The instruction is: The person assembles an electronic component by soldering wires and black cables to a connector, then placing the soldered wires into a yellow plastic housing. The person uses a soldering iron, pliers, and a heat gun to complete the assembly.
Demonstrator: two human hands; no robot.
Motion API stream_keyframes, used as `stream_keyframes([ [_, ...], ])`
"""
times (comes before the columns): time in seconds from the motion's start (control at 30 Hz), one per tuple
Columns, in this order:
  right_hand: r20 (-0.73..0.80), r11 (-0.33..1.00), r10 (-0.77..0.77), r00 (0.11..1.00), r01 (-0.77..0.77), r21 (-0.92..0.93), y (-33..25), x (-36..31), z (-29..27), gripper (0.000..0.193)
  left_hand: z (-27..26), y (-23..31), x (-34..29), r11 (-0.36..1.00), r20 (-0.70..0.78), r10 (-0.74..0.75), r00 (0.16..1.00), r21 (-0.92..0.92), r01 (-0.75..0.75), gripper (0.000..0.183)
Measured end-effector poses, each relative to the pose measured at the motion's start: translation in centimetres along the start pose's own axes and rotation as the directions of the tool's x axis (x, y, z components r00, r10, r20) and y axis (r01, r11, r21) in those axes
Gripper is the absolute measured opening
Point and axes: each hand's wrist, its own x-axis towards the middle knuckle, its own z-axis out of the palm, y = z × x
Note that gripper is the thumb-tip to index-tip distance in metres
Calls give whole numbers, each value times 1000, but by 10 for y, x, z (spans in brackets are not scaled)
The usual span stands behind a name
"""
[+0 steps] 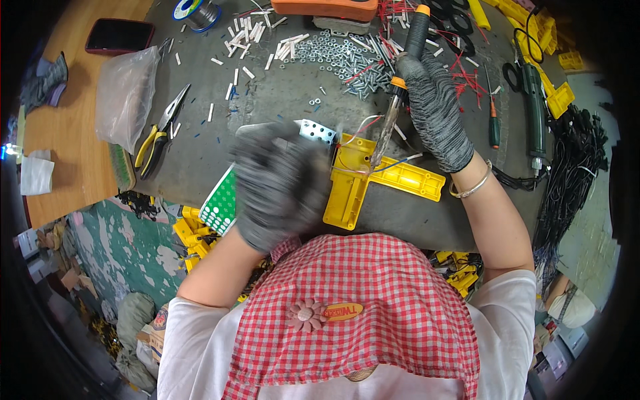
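My right hand (437, 110), in a grey knit glove, is closed around a soldering iron (418, 33) with a black and orange handle. The iron slants down, its tip end over a yellow plastic housing (347, 193) lying on the worktable. Another yellow arm (410, 181) of plastic reaches right from it, and thin white, red and blue wires (400, 162) run around the tip. Left of the housing is my gloved left hand (280, 180), smeared by motion, so its fingers and anything in them cannot be made out. A perforated metal plate (317, 131) shows beside it.
Long-nose pliers (160, 130), a plastic bag (127, 100) and a solder spool (197, 13) lie left. Nuts and screws (347, 63) and white sleeves (247, 33) are scattered at the back. A screwdriver (493, 120), an electric screwdriver (535, 110) and black cables (580, 180) are right.
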Motion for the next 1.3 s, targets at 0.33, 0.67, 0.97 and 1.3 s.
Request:
stream_keyframes([
  [0.33, -160, 996, 64, 985, -54, 67, -1, 32, -26, 37, 1, -12, 47, 991, 103, 86, 991, -108, -74, 16],
  [0.67, -134, 998, -61, 989, 63, 9, 12, 46, -17, 33, 39, -6, 44, 962, 143, 148, 979, -252, -109, 25],
  [0.97, -19, 999, 14, 1000, -13, 37, -5, 32, 0, 36, 34, -16, 38, 942, 117, 237, 965, -270, -198, 30],
  [1.3, -143, 992, -87, 986, 98, 76, -6, 41, -16, 45, 32, -15, 47, 940, 100, 232, 968, -280, -196, 33],
])
